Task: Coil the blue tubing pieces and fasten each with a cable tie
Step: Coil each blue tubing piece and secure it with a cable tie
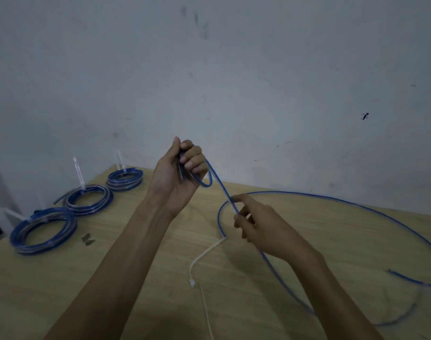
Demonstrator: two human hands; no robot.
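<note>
Head cam looking down at a wooden counter [307, 241] shoved against a scuffed pale wall [258, 69]. Left hand [177, 175] is raised above the far edge, fingers [192, 155] curled tight round a small loop of blue tubing [332, 198], thumb sticking up. From that fist the tube runs down and right to the right hand [253, 224], which pinches it between thumb and fingertips just above the counter.

Loose rest of the tubing sweeps out in one big lazy arc over the right side of the counter, then curls back toward the near right corner where its cut end lies.

Two white cable ties [204, 256] lie on the wood between the forearms, one bent with its head down near the middle, the other running toward the near edge.

Over on the left, three finished coils [44, 230] sit in a row going far, each already cinched with a tie, tails poking up. Small dark scrap [88, 239] lies beside the nearest coil.
</note>
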